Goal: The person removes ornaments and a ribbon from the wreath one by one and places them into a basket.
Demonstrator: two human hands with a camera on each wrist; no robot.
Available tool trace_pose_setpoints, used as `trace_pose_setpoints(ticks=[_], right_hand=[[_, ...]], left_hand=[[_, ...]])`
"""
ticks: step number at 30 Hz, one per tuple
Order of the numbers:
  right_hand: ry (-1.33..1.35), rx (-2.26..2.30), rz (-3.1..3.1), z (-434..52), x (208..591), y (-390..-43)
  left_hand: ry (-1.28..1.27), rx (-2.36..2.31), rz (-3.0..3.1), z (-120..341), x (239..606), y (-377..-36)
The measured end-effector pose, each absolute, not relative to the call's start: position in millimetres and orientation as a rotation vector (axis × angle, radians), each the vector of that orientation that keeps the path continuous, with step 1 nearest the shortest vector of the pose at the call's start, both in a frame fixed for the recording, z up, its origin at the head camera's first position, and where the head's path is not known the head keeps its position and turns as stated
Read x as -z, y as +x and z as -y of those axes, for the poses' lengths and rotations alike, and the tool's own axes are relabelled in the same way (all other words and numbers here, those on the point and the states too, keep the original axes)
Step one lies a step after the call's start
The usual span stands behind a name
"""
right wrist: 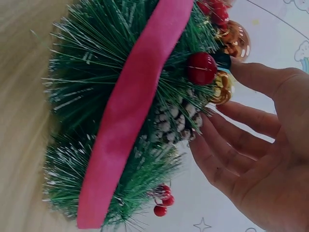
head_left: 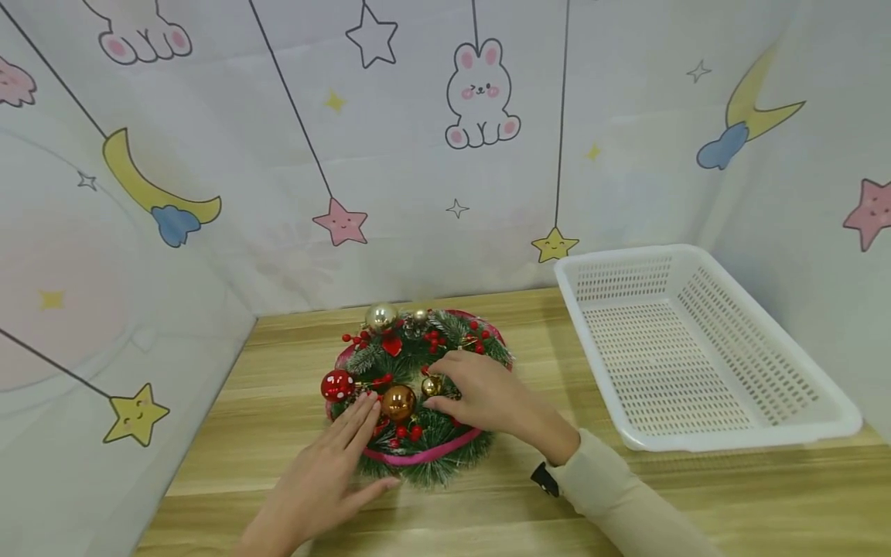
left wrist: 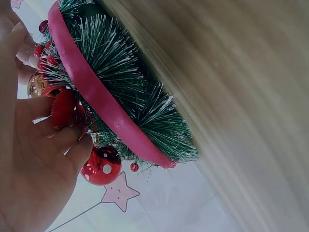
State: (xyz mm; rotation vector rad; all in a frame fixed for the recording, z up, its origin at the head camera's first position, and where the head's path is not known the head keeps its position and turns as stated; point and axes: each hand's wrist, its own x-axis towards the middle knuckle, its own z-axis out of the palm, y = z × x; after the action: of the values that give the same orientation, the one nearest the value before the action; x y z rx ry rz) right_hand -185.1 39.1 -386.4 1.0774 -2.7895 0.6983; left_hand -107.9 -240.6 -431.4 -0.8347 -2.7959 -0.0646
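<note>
wreath (head_left: pixel 418 387): flat on wooden table (head_left: pixel 626 503), left of white basket (head_left: pixel 696 348)
left hand (head_left: pixel 327 472): fingers straight, touching near rim
right hand (head_left: pixel 480 394): relaxed fingers resting on top, gripping nothing
step: probably settling hands before grasp
next: needs firm two-sided hold

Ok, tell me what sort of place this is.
Probably a small craft booth or staged tabletop: a wooden table walled by cartoon bunny-and-star cloth, holding a Christmas wreath and an empty white basket.

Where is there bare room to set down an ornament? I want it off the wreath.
Free: the white basket, with nothing in it, and bare wooden table between it and the wreath. Crowded: the wreath itself, under the left hand and right hand.
</note>
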Motion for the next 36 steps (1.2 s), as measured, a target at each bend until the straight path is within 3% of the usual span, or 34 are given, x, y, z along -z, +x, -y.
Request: trace_pose_setpoints(ticks=[36], right_hand=[[1.018, -1.111, 2.688, -40, 390, -209]], left_hand=[[-0.820, 0.097, 2.798, 240, 432, -108]])
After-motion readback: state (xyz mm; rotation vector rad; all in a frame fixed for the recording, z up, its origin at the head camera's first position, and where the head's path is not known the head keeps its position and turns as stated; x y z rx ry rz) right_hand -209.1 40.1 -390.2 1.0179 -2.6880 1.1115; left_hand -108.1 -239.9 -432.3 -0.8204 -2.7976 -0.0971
